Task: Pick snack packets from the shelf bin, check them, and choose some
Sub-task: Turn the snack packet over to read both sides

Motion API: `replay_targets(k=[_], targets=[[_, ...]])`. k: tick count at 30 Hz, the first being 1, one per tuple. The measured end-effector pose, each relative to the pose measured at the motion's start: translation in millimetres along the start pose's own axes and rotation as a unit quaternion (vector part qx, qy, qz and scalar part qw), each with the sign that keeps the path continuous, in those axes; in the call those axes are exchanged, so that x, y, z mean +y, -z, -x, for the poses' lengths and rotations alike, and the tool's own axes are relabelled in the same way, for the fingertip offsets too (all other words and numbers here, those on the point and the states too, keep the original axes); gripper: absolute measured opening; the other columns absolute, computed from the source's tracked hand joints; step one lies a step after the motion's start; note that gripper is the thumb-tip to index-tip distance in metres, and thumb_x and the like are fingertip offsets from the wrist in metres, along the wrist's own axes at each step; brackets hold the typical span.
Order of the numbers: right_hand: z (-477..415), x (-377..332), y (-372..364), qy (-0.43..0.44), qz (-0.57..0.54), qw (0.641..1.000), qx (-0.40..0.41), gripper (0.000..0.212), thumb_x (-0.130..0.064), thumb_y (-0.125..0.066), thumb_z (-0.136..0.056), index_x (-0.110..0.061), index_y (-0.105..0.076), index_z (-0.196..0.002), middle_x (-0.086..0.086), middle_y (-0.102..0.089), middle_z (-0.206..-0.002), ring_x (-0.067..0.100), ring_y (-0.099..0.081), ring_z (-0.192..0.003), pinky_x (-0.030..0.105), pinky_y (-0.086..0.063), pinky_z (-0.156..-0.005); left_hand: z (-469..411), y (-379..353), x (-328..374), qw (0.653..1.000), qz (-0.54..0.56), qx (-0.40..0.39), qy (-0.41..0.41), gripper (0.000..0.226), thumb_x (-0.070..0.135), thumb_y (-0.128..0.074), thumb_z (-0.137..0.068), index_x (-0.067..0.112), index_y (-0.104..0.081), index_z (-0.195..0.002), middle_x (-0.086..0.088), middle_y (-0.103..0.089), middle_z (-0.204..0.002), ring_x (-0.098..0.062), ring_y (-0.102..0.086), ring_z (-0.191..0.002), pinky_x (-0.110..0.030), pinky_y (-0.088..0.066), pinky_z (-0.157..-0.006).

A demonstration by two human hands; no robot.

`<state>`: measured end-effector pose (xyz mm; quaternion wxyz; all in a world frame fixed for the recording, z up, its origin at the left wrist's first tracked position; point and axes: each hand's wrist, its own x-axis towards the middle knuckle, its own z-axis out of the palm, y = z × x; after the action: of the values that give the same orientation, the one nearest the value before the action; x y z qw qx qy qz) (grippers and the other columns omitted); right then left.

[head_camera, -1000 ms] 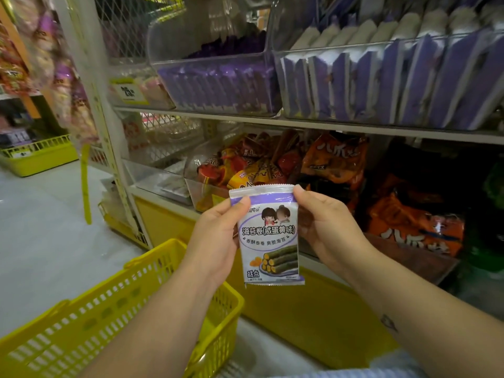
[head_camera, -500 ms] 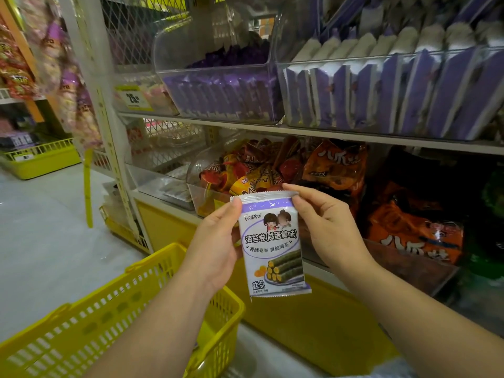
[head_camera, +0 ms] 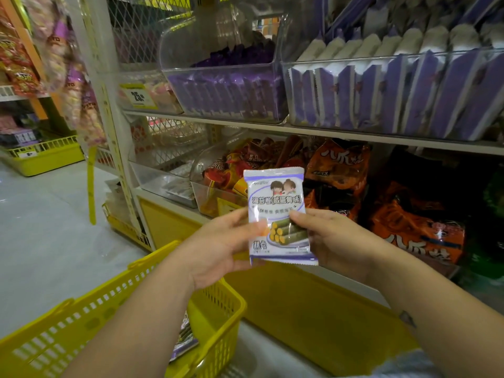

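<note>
A white and purple snack packet with a cartoon pair and seaweed rolls printed on it stands upright in front of the shelf. My left hand grips its lower left edge with the thumb on the front. My right hand grips its lower right edge. Both hold the lower half, so the top half stands free. On the upper shelf a clear bin holds several purple and white packets in a row.
A yellow shopping basket sits low at my left with a packet inside. A second clear bin of purple packets stands left of the first. Orange snack bags fill the lower shelf. Hanging bags are at far left.
Both hands slid from the packet's top corners down to its lower half. The packet now sits a little higher against the shelf, and the view has tilted down, showing the basket's inside.
</note>
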<state>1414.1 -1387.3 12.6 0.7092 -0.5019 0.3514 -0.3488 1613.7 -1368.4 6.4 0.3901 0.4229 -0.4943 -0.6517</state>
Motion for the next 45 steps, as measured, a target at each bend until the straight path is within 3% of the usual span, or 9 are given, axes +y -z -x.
replay_targets(k=[6, 11, 21, 28, 30, 33, 38, 41, 45], targets=[[-2, -3, -2, 0.022, -0.055, 0.998, 0.035, 0.033, -0.024, -0.045, -0.100, -0.003, -0.061, -0.120, 0.017, -0.070, -0.113, 0.030, -0.068, -0.104, 0.039, -0.058, -0.085, -2, -5, -5, 0.999, -0.002, -0.004, -0.054, 0.050, 0.012, -0.073, -0.067, 0.015, -0.063, -0.116, -0.005, -0.074, -0.110, -0.015, -0.071, -0.096, -0.022, -0.056, -0.070], [-3, -6, -4, 0.055, -0.113, 0.991, 0.041, 0.034, -0.025, -0.042, -0.101, -0.002, -0.062, -0.117, 0.019, -0.071, -0.111, 0.030, -0.070, -0.100, 0.037, -0.060, -0.078, -1, -9, -2, 0.990, -0.008, 0.023, -0.136, 0.050, -0.002, -0.070, -0.074, 0.024, -0.062, -0.116, -0.004, -0.073, -0.111, -0.014, -0.071, -0.094, -0.020, -0.056, -0.071], [-3, -9, -14, 0.081, -0.225, 0.970, 0.038, 0.033, -0.028, -0.054, -0.084, -0.006, -0.079, -0.088, 0.017, -0.073, -0.106, 0.024, -0.073, -0.089, 0.032, -0.060, -0.066, -4, -11, 1, 0.971, 0.127, 0.051, -0.198, 0.044, 0.005, -0.069, -0.070, 0.018, -0.064, -0.112, -0.006, -0.076, -0.097, -0.013, -0.072, -0.083, -0.020, -0.057, -0.066], [-2, -10, -16, 0.117, -0.219, 0.969, 0.019, 0.033, -0.027, -0.050, -0.090, -0.006, -0.063, -0.113, 0.017, -0.071, -0.109, 0.030, -0.072, -0.092, 0.038, -0.060, -0.067, -6, -9, 2, 0.964, 0.191, 0.062, -0.177, 0.022, 0.011, -0.061, -0.080, 0.010, -0.069, -0.100, -0.006, -0.075, -0.088, -0.012, -0.071, -0.074, -0.022, -0.057, -0.061], [-5, -8, -15, 0.126, -0.184, 0.974, 0.037, 0.030, -0.027, -0.047, -0.097, -0.008, -0.062, -0.114, 0.014, -0.073, -0.107, 0.027, -0.073, -0.089, 0.036, -0.060, -0.065, -7, -9, 0, 0.966, 0.087, 0.142, -0.198, 0.021, 0.005, -0.058, -0.089, 0.020, -0.068, -0.102, -0.001, -0.074, -0.094, -0.009, -0.069, -0.079, -0.021, -0.056, -0.065], [-8, -4, -18, 0.145, -0.102, 0.982, 0.069, 0.030, -0.033, -0.050, -0.096, -0.014, -0.059, -0.117, 0.008, -0.075, -0.103, 0.023, -0.074, -0.085, 0.030, -0.058, -0.061, -4, -11, -1, 0.887, -0.208, 0.270, -0.310, 0.039, 0.007, -0.059, -0.094, 0.042, -0.059, -0.112, 0.015, -0.060, -0.116, 0.008, -0.058, -0.098, -0.010, -0.048, -0.076], [-13, 3, -20, 0.158, -0.042, 0.985, 0.050, 0.049, -0.044, -0.064, -0.081, -0.026, -0.054, -0.125, 0.001, -0.074, -0.106, 0.026, -0.073, -0.091, 0.033, -0.058, -0.066, -5, -14, -6, 0.917, -0.225, 0.129, -0.304, 0.034, 0.035, -0.063, -0.089, 0.043, -0.056, -0.122, 0.021, -0.056, -0.131, 0.004, -0.051, -0.122, -0.022, -0.044, -0.103], [-14, 6, -20, 0.148, -0.016, 0.988, 0.034, 0.056, -0.050, -0.063, -0.081, -0.034, -0.048, -0.133, -0.006, -0.072, -0.110, 0.022, -0.073, -0.093, 0.035, -0.058, -0.068, -5, -15, -6, 0.935, -0.204, 0.078, -0.280, 0.047, 0.034, -0.064, -0.083, 0.051, -0.049, -0.125, 0.028, -0.061, -0.122, 0.006, -0.055, -0.116, -0.011, -0.046, -0.089], [-18, 6, -17, 0.139, 0.008, 0.985, 0.099, 0.048, -0.036, -0.061, -0.088, -0.031, -0.044, -0.133, 0.004, -0.070, -0.109, 0.015, -0.073, -0.076, 0.030, -0.058, -0.064, -5, -9, -5, 0.958, -0.129, 0.071, -0.244, 0.042, 0.020, -0.059, -0.090, 0.040, -0.053, -0.127, 0.010, -0.067, -0.121, -0.014, -0.064, -0.113, -0.032, -0.055, -0.091]])
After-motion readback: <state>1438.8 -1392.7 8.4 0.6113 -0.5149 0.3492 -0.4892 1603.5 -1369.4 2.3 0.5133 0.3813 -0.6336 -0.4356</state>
